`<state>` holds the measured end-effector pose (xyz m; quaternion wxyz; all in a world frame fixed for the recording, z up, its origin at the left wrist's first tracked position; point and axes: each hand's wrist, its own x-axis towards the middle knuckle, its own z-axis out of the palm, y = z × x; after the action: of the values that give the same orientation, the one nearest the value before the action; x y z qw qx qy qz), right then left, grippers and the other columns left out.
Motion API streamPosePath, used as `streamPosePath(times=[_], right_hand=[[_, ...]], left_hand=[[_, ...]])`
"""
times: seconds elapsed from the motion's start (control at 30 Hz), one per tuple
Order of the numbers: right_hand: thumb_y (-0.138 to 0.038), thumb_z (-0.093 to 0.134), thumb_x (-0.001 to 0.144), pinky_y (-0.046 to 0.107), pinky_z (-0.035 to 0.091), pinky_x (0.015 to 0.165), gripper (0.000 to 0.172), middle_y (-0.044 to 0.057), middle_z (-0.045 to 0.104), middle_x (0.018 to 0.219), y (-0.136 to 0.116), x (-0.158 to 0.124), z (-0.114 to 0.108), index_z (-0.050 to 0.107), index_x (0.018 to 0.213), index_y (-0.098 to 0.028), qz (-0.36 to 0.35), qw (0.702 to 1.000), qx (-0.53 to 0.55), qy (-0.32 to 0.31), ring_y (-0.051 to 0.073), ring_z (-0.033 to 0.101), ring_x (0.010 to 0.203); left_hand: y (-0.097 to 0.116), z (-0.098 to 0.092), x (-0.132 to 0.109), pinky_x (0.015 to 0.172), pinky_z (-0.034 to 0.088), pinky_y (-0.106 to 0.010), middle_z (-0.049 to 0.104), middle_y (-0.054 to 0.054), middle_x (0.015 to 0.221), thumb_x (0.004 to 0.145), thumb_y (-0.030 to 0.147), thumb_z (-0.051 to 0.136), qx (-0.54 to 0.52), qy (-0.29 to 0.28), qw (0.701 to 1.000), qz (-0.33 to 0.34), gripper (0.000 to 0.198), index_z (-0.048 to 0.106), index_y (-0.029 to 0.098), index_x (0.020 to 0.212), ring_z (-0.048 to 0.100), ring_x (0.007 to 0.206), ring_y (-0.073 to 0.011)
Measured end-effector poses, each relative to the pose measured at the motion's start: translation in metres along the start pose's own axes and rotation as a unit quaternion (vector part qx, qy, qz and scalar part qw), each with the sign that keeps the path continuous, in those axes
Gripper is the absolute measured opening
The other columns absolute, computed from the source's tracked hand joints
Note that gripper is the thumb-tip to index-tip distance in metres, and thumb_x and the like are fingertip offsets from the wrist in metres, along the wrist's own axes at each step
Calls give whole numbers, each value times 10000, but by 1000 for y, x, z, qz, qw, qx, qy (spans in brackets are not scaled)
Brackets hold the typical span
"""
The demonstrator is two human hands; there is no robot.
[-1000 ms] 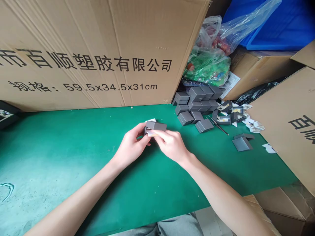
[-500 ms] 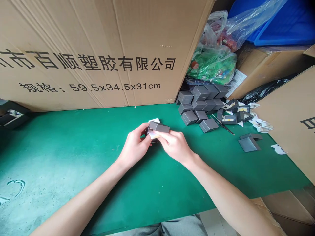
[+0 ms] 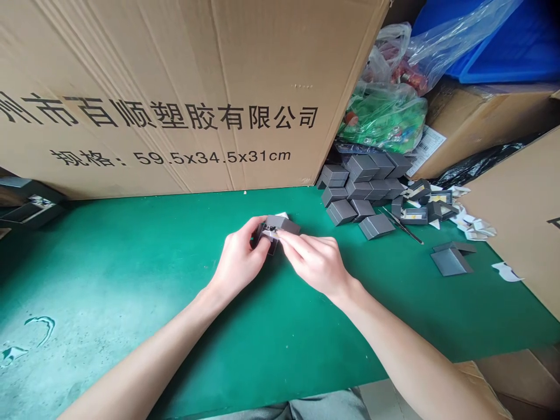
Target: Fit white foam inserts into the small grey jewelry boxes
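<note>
A small dark grey box (image 3: 282,223) is gripped along its left side by my left hand (image 3: 240,252), whose fingers and thumb are closed round it. Its near side shows an opening with dark and shiny parts inside. My right hand (image 3: 315,260) is pinched, its fingertips meeting at the front of the box beside the opening. Whatever those fingertips hold is too small or hidden to name. A bit of white (image 3: 284,215) shows behind the box.
A stack of grey boxes (image 3: 363,189), tweezers (image 3: 405,226) and white paper scraps (image 3: 476,224) lie to the right. One grey box (image 3: 452,259) stands nearer me. A large carton (image 3: 184,70) walls the back; water (image 3: 41,332) wets the left of the green table (image 3: 175,233).
The white piece under my fingers at the box front is out of sight, and the opening now shows. My right fingers have drawn into a tighter pinch. The whole view has shifted slightly.
</note>
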<state>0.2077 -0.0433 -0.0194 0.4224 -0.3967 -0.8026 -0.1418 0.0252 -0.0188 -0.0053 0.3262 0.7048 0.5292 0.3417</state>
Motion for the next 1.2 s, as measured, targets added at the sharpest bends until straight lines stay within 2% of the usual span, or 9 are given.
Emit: streamPosePath(times=[0.17, 0.23, 0.3, 0.37, 0.47, 0.57, 0.73, 0.97, 1.2], right_hand=[[-158, 659, 958, 247, 553, 612, 205, 9, 764, 798, 0, 4, -4, 671, 1161, -187, 0, 999, 44, 25, 124, 700, 637], [-203, 680, 950, 267, 598, 684, 300, 49, 748, 895, -1, 5, -5, 639, 1247, -209, 31, 997, 48, 52, 160, 722, 768], [-273, 705, 937, 329, 636, 791, 439, 108, 703, 1100, -2, 5, -6, 580, 1357, -241, 66, 995, 48, 58, 219, 715, 979], [-333, 717, 927, 405, 637, 911, 575, 146, 609, 1306, -1, 4, -6, 499, 1456, -271, 85, 995, 57, 22, 271, 658, 1165], [-348, 703, 938, 440, 584, 1059, 644, 144, 548, 1413, 1, 2, -6, 433, 1519, -279, 88, 991, 84, -49, 282, 603, 1280], [-311, 651, 973, 396, 558, 1107, 557, 112, 609, 1376, 1, 2, -7, 472, 1498, -267, 90, 988, 97, -80, 251, 615, 1283], [-213, 549, 1003, 337, 579, 1071, 409, 77, 674, 1334, -1, 5, -7, 579, 1409, -253, 119, 984, 98, -89, 215, 659, 1241], [-131, 504, 978, 297, 594, 1024, 420, 61, 710, 1299, -1, 2, -4, 601, 1373, -235, 133, 984, 82, -90, 190, 698, 1175], [-122, 496, 990, 276, 602, 991, 369, 65, 732, 1264, 0, 1, -2, 627, 1326, -200, 116, 987, 76, -84, 176, 732, 1096]], left_hand=[[3, -7, 2, 765, 552, -267, 787, -25, 1105, 933, 192, 507, 77, 43, 995, 50, 465, 661, 207, 1372, 706, 807, -165], [-1, -7, 3, 801, 565, -269, 785, -46, 1119, 946, 181, 505, 98, 59, 990, 81, 478, 631, 179, 1408, 721, 853, -173], [-5, -5, 2, 843, 572, -276, 768, -75, 1175, 962, 171, 493, 127, 69, 982, 124, 477, 610, 154, 1424, 729, 934, -185], [-8, -3, 1, 876, 574, -282, 746, -90, 1231, 977, 157, 477, 156, 73, 970, 174, 473, 593, 153, 1436, 723, 1012, -194], [-8, -1, -3, 889, 574, -281, 733, -90, 1264, 991, 130, 465, 193, 79, 947, 244, 462, 584, 171, 1436, 714, 1052, -191], [-6, -2, -6, 848, 578, -280, 753, -96, 1213, 990, 109, 474, 228, 91, 927, 285, 444, 586, 153, 1417, 722, 983, -189], [-3, -2, -7, 768, 575, -292, 775, -103, 1142, 979, 104, 497, 254, 101, 911, 309, 402, 607, 117, 1366, 713, 873, -197], [0, 2, -11, 719, 560, -310, 778, -90, 1142, 993, 118, 455, 252, 90, 913, 309, 442, 575, 172, 1415, 693, 810, -195], [0, 2, -11, 719, 558, -324, 776, -88, 1159, 986, 129, 448, 247, 68, 924, 283, 448, 582, 167, 1412, 684, 812, -206]])
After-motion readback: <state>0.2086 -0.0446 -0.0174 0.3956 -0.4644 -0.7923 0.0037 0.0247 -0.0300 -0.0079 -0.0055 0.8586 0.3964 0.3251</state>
